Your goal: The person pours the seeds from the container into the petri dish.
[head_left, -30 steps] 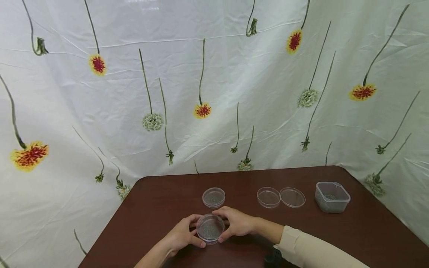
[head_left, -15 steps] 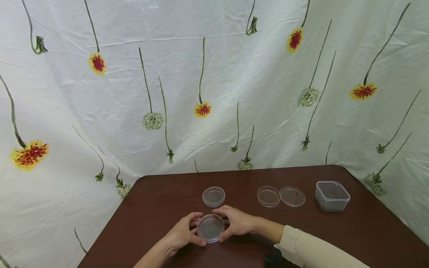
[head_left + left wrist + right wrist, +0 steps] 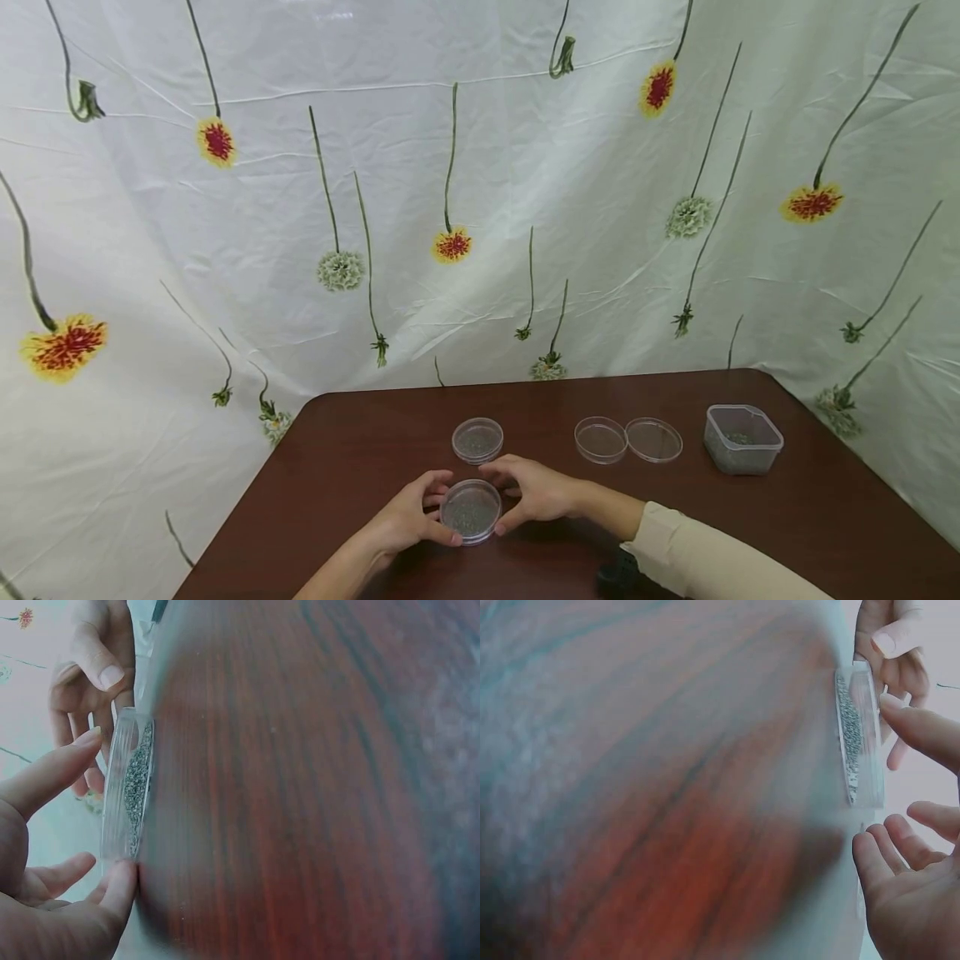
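A round clear petri dish (image 3: 471,510) with grey granules in it and a lid on it rests on the table before me. My left hand (image 3: 408,517) curves round its left side, with thumb and fingers at the rim. One left fingertip (image 3: 124,874) touches the dish's edge in the left wrist view. On the other side my right hand (image 3: 536,493) stands with fingers spread, a little apart from the dish. A gap shows between the right fingers (image 3: 866,851) and the dish in the right wrist view. Another petri dish (image 3: 477,442) with granules stands just behind.
Two clear dish parts (image 3: 601,442) lie side by side at the back right. Beyond them stands a clear plastic tub (image 3: 742,442) with grey granules inside. A flower-patterned cloth (image 3: 480,183) hangs behind the dark brown table (image 3: 360,450).
The lid has settled flat onto the near dish. My right hand has moved slightly right and away from it, while the left hand has stayed almost in place.
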Action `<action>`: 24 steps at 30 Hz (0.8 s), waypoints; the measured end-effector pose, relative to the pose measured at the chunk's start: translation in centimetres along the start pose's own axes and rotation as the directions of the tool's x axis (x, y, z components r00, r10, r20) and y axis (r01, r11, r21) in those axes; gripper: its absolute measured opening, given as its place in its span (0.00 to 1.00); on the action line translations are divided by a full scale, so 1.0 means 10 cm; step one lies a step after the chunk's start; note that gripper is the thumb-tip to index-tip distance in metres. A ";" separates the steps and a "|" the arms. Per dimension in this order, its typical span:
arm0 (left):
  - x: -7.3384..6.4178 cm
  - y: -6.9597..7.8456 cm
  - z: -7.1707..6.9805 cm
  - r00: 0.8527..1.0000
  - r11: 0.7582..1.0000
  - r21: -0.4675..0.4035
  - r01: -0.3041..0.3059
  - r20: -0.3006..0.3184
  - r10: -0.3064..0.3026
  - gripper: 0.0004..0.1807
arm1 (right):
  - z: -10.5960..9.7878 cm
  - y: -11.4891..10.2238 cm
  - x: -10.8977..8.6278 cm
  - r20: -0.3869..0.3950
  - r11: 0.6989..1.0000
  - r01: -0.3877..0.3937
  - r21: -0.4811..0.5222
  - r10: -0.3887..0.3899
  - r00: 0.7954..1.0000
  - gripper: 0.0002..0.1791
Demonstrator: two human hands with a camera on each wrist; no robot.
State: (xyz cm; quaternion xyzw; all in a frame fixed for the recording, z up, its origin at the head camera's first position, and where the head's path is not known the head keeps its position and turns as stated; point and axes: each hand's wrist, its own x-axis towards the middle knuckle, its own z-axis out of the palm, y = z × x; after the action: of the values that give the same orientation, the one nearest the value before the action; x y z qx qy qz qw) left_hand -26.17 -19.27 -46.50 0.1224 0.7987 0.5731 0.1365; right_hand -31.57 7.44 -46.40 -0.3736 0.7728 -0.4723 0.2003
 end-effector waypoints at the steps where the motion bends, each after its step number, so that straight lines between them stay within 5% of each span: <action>1: 0.00 0.01 0.00 1.000 1.000 0.007 0.000 -0.001 0.000 0.53 | -0.01 0.00 -0.01 0.000 1.000 0.007 -0.007 -0.007 1.000 0.46; 12: -0.01 0.22 -0.02 0.996 0.994 0.098 -0.044 -0.073 0.051 0.52 | -0.34 -0.10 -0.18 -0.041 0.991 0.118 -0.063 -0.121 0.992 0.44; 24: 0.34 0.53 0.07 0.988 0.987 0.139 -0.077 -0.124 0.095 0.49 | -0.81 -0.17 -0.53 -0.115 0.993 0.093 -0.074 -0.101 0.988 0.46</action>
State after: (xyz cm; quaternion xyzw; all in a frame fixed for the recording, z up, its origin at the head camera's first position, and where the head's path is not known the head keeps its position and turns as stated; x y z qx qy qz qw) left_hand -28.86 -15.84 -41.89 0.1278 0.8366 0.5303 0.0505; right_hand -32.87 15.79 -41.29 -0.3888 0.7799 -0.4762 0.1178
